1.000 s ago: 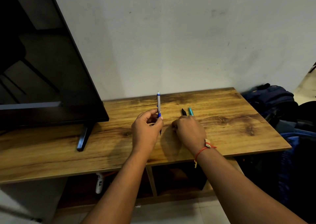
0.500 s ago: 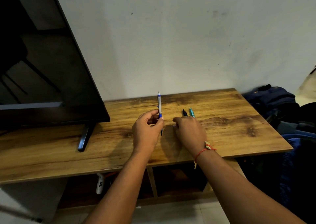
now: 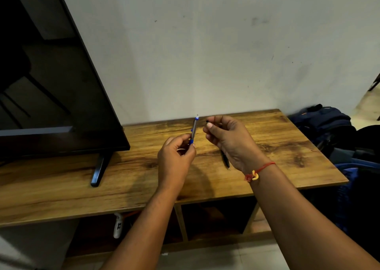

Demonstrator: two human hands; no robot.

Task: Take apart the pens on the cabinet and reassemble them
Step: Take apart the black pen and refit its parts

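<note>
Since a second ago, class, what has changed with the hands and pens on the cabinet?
The right hand has lifted off the cabinet and now seems to grip a black pen, raised beside the blue pen. The teal pen is out of sight. The left hand still holds the blue pen upright; the television is unmoved.

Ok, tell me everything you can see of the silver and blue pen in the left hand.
The slim silver-grey and blue pen stands nearly upright, leaning slightly right, above the wooden cabinet top. Its upper end is pale and whitish; a blue band shows low down, where it is held. Material cannot be told. The left hand pinches its lower end, hiding the rest. The right hand, pinching a small dark piece, is close but does not touch it.
</note>
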